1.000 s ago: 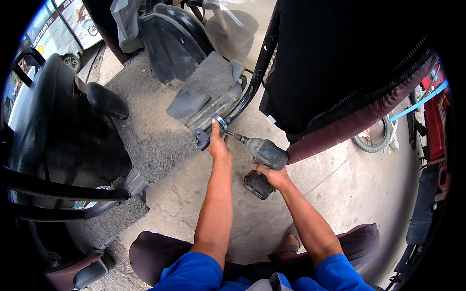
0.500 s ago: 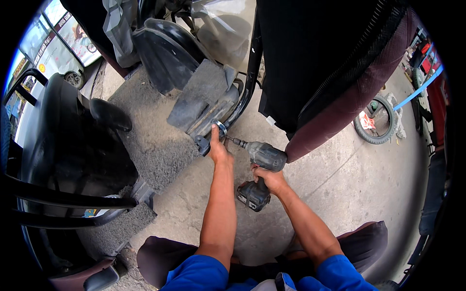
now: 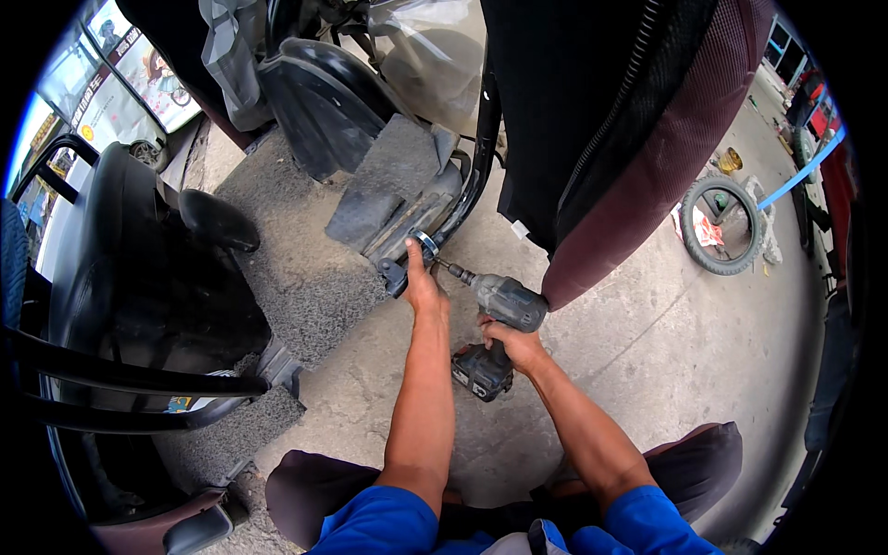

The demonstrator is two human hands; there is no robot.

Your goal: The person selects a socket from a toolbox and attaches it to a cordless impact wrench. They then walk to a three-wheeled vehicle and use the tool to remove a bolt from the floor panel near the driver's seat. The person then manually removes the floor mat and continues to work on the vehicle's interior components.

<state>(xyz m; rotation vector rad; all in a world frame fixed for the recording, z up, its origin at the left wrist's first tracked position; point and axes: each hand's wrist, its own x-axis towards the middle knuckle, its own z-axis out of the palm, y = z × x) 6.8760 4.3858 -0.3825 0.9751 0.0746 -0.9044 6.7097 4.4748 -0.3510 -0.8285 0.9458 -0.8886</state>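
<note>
A dark cordless drill (image 3: 511, 302) with a battery at its base is in my right hand (image 3: 518, 345), fingers wrapped round the handle. Its bit points left and up toward the frame edge of the vehicle. My left hand (image 3: 425, 285) grips a small round part with a shiny metal rim (image 3: 424, 244), thumb laid along it, at the corner of the vehicle's footboard. The drill's tip comes close beside this part; whether it touches a screw is too small to tell. A black bracket (image 3: 393, 275) sits just left of my left hand.
Grey carpet (image 3: 305, 268) covers the vehicle floor, with a black padded seat (image 3: 157, 287) and black bars (image 3: 139, 379) at left. A black and maroon cover (image 3: 647, 157) hangs close right of the drill. A tyre (image 3: 721, 227) lies on the concrete further right.
The whole view has shifted slightly, with the vehicle a little further right. Both hands keep their grips, and the drill stays at nearly the same place beside the round part.
</note>
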